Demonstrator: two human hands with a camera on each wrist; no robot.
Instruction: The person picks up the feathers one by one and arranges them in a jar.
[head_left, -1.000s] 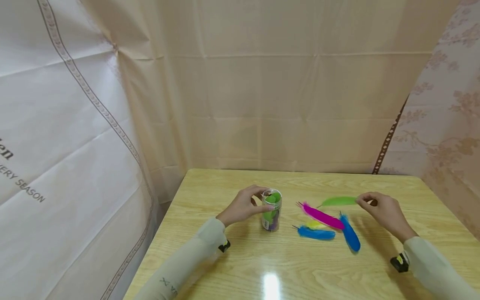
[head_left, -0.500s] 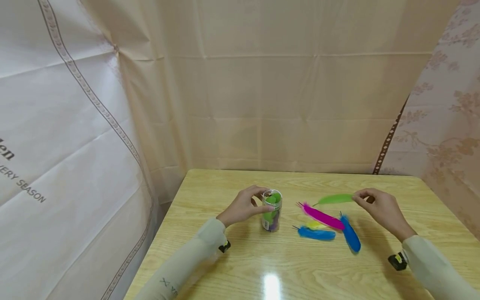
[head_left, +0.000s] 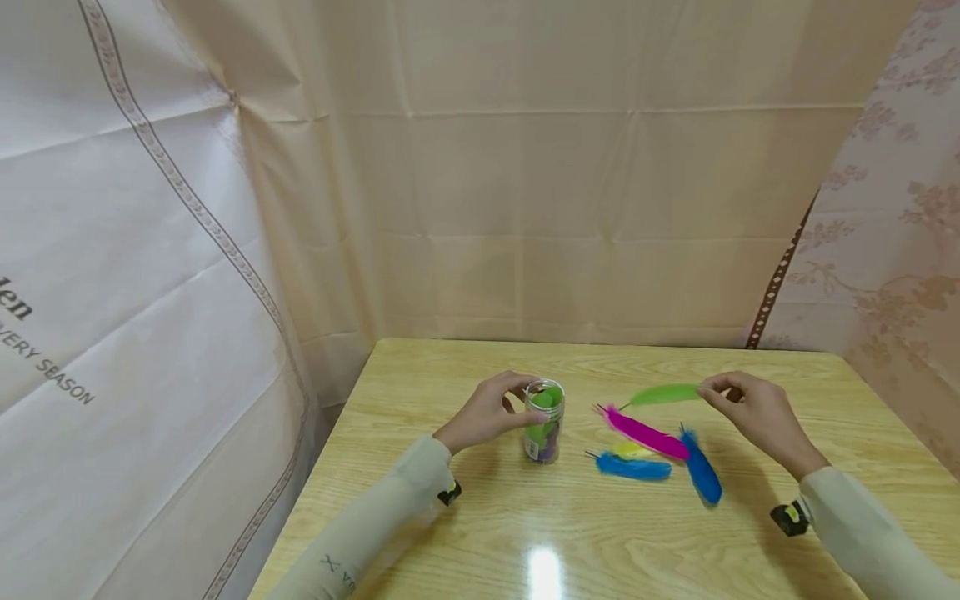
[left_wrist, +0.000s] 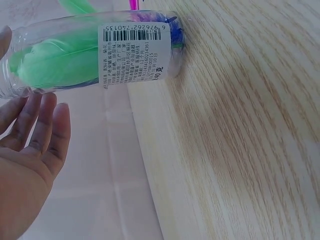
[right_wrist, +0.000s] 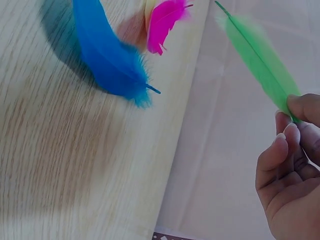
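Note:
A clear jar [head_left: 544, 443] stands upright on the table, a white barcode label [left_wrist: 134, 55] on its side. Inside it are green feathers [left_wrist: 55, 60] and something blue-purple near the bottom. My left hand [head_left: 487, 412] holds the jar near its rim, thumb on one side and fingers on the other. Between thumb and fingertips my right hand [head_left: 757, 417] pinches a green feather [head_left: 663, 394] by its tip. The feather's bare quill points left toward the jar, over the table. In the right wrist view this green feather [right_wrist: 260, 62] slants up and away from the fingers.
A magenta feather [head_left: 645, 433] lies on the wooden table [head_left: 450, 550] between the hands, over a partly hidden yellow feather [head_left: 630, 450]. Two blue feathers lie close by, one crosswise [head_left: 633, 467] and one slanting [head_left: 702, 471]. A beige cloth [head_left: 570, 208] hangs behind the table.
My right hand has moved a little left and up, bringing the green feather nearer to the jar. The left hand and the jar have stayed in place.

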